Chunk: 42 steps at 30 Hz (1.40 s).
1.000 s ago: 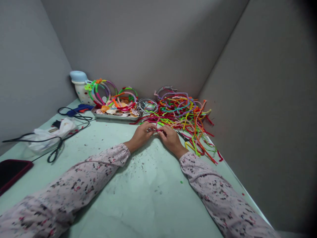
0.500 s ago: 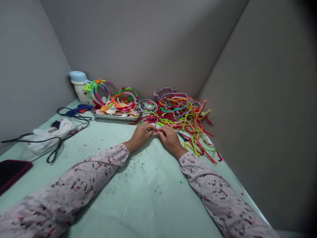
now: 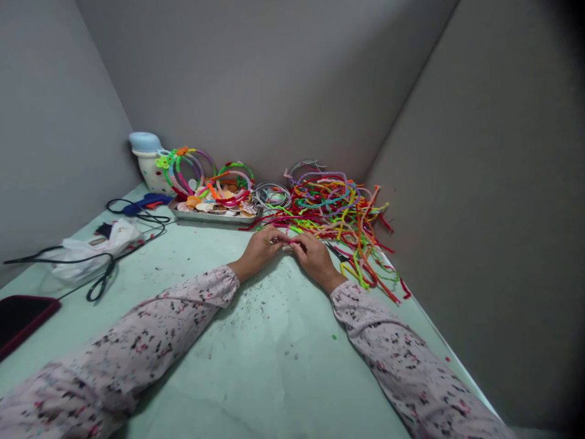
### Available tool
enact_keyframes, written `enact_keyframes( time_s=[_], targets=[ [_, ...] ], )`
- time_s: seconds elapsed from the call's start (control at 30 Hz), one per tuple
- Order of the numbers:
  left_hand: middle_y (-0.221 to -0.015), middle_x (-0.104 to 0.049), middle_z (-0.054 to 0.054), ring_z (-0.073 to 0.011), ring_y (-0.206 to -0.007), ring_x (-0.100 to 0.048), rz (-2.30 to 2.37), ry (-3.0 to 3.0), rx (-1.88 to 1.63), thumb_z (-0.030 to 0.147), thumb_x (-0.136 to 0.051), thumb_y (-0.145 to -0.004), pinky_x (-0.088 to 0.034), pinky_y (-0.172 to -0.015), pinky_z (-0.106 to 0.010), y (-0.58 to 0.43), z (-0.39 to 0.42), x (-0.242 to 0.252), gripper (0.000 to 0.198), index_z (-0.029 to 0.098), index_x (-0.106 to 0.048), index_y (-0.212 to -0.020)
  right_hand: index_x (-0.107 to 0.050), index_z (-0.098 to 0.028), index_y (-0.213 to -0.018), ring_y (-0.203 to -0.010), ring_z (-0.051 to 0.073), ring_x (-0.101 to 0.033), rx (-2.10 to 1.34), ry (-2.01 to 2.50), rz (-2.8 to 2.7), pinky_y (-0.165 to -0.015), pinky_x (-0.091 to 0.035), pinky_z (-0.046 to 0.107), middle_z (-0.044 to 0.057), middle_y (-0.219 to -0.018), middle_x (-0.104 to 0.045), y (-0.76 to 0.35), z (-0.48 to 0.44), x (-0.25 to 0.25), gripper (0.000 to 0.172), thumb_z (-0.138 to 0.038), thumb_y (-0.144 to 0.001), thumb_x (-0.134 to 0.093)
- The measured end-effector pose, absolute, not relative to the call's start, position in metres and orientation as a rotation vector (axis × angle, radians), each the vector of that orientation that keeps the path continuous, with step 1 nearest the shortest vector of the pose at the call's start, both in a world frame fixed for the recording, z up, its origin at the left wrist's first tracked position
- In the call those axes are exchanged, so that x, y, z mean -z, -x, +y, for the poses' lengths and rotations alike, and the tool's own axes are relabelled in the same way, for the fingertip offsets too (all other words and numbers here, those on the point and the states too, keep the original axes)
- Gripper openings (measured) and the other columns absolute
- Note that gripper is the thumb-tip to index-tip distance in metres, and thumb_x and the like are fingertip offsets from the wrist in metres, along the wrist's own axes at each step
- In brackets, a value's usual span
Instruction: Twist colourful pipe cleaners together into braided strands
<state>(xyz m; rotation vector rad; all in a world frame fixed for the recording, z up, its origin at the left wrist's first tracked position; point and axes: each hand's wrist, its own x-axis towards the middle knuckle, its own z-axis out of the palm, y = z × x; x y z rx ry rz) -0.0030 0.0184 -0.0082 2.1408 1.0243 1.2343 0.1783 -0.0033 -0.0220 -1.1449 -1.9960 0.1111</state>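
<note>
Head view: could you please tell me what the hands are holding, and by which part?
A pink pipe cleaner, pinched by the left hand at its left end and by the right hand at its right end.

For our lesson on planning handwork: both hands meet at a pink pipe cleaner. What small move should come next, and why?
Probably a small twist of the pink pipe cleaner: the left hand and right hand both pinch it, just above the table, beside the loose pile.
</note>
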Motion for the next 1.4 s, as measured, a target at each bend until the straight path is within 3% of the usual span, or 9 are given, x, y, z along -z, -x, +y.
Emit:
enact_keyframes(
  time_s=[0.13,1.03,1.2,1.4],
  targets=[
    [-0.092,-0.068,-0.006,-0.0161,-0.086,-0.062,1.018,-2.106,-1.283,0.016,-0.066,-0.077,-0.048,-0.082,-0.030,0.0034,0.0185,0.0090,0.016,0.017,-0.071,-0.093,-0.065,-0.020,-0.098,-0.089,0.019,-0.059,-0.109,1.144,-1.981,-0.080,-0.047,0.032,0.006,-0.093,-0.064,-0.1778,-0.0035,0.0214,0.014,-0.024,-0.091,-0.053],
    [-0.085,-0.063,-0.006,-0.0175,-0.086,-0.058,1.007,-2.379,-1.370,0.019,-0.062,-0.085,-0.046,-0.081,-0.032,0.0029,0.0157,0.0062,0.010,0.018,-0.071,-0.088,-0.063,-0.022,-0.095,-0.091,0.021,-0.058,0.001,1.057,-1.979,-0.086,-0.047,0.035,0.006,-0.090,-0.064,-0.1754,-0.0040,0.0159,0.014,-0.024,-0.094,-0.049],
    [-0.084,-0.064,-0.005,-0.0179,-0.085,-0.058,1.029,-2.449,-1.359,0.020,-0.061,-0.085,-0.045,-0.086,-0.035,0.0027,0.0169,0.0073,0.008,0.018,-0.069,-0.086,-0.063,-0.020,-0.094,-0.089,0.021,-0.058,0.015,1.073,-1.983,-0.080,-0.048,0.033,0.007,-0.091,-0.064,-0.1761,-0.0031,0.0173,0.014,-0.025,-0.094,-0.050],
    [-0.087,-0.064,-0.006,-0.0205,-0.088,-0.057,1.092,-2.533,-1.295,0.020,-0.058,-0.087,-0.044,-0.082,-0.037,0.0029,0.0157,0.0055,0.009,0.018,-0.067,-0.088,-0.063,-0.019,-0.095,-0.088,0.021,-0.058,0.052,1.031,-1.982,-0.080,-0.048,0.033,0.007,-0.091,-0.064,-0.1756,-0.0033,0.0163,0.014,-0.025,-0.094,-0.051]
  ],
)
